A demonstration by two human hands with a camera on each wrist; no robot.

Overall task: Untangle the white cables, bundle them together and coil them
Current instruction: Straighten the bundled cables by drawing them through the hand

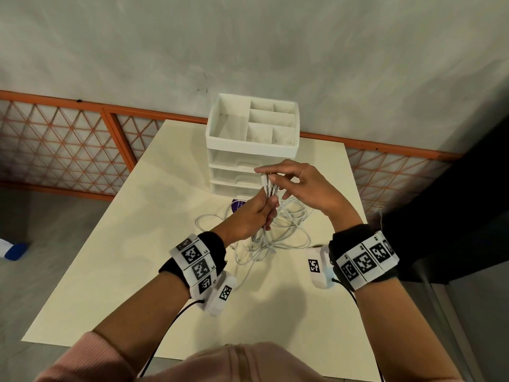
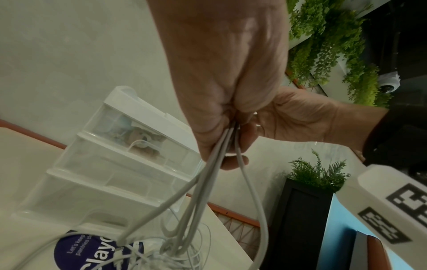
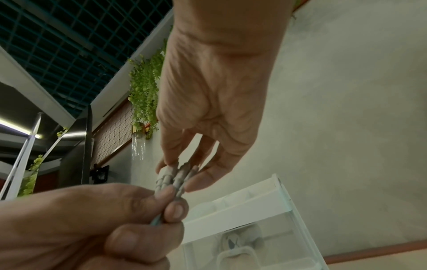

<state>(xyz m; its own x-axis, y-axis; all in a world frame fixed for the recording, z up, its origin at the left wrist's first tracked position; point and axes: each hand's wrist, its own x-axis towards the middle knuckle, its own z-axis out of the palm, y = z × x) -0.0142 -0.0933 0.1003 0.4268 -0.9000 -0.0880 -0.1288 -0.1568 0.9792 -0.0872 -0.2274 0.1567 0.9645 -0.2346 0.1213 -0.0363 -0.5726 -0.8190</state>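
Note:
Several white cables [image 1: 275,235] lie in a loose tangle on the cream table [image 1: 124,271]. Their plug ends [image 1: 268,184] are gathered upward into one bunch. My left hand [image 1: 265,209] grips this bunch in a fist just below the plugs; strands hang from the fist [image 2: 217,175] down to the tangle. My right hand [image 1: 271,177] is above and to the right, its thumb and fingertips [image 3: 169,160] lightly pinching the plug ends [image 3: 175,178]. The left hand [image 3: 92,228] fills the lower left of the right wrist view.
A white drawer organiser [image 1: 252,144] with an open compartment tray on top stands just behind the hands. A round purple label [image 1: 237,206] lies at its foot. An orange lattice fence [image 1: 68,144] runs behind the table, and a dark planter [image 2: 300,210] stands to the right.

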